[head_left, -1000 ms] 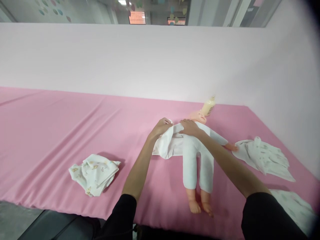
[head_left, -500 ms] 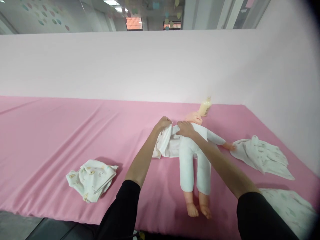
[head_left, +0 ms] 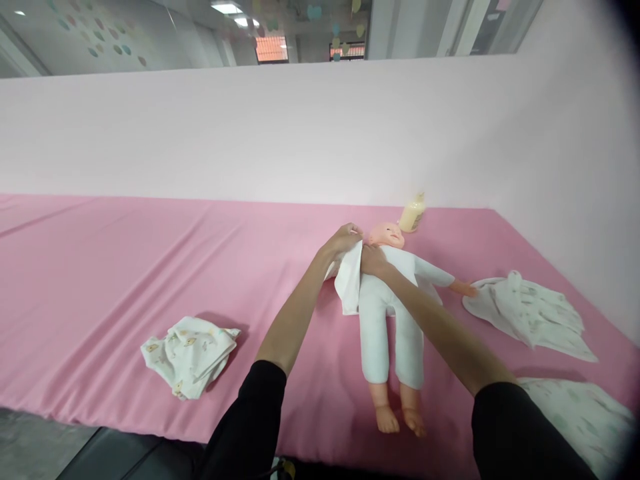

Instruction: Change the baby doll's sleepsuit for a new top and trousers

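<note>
A baby doll [head_left: 374, 333] in a white body covering lies on its back, legs toward me and its head at the far end. My left hand [head_left: 347, 239] is closed on a white baby shirt [head_left: 349, 280], lifting it beside the doll's shoulder. Part of that shirt lies beneath the doll's torso. My right hand [head_left: 373, 259] rests at the doll's shoulder with fingers curled around the upper arm. The raised cloth hides its fingertips and the rest of that arm. The doll's other arm stretches out to the right.
A crumpled printed cloth [head_left: 193, 357] lies to the left on the pink sheet [head_left: 125, 267]. On the right are a folded white garment [head_left: 530, 310], touched by the doll's hand, and another printed cloth [head_left: 580, 417]. A pump bottle [head_left: 412, 213] stands behind the doll's head, near the white wall [head_left: 250, 133].
My left hand has moved right and away from me, bringing the shirt cloth up against the doll's shoulder. My right hand stays at the shoulder, now partly covered by cloth.
</note>
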A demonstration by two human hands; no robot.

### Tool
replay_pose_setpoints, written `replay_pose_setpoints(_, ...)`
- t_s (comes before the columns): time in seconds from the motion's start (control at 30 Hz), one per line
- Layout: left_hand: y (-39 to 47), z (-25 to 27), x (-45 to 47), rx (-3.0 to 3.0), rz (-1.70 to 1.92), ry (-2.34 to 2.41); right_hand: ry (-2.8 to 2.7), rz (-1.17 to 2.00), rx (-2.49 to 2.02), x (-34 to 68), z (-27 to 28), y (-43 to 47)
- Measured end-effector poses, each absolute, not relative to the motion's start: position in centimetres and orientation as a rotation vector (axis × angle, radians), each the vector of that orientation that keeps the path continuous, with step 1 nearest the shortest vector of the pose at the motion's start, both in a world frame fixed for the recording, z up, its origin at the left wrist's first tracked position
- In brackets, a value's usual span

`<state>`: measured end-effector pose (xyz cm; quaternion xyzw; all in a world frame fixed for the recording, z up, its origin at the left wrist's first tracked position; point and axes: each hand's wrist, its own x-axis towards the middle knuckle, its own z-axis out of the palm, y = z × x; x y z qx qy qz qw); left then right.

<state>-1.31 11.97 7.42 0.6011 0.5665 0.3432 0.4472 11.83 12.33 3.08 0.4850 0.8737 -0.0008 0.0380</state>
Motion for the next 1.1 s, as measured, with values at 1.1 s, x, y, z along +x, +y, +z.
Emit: replay_pose_setpoints(1.1, 2.2, 4.1, -6.8, 1.658, 0.811, 1.461, 2.573, -0.541, 1.973, 9.9, 6.8, 14.9)
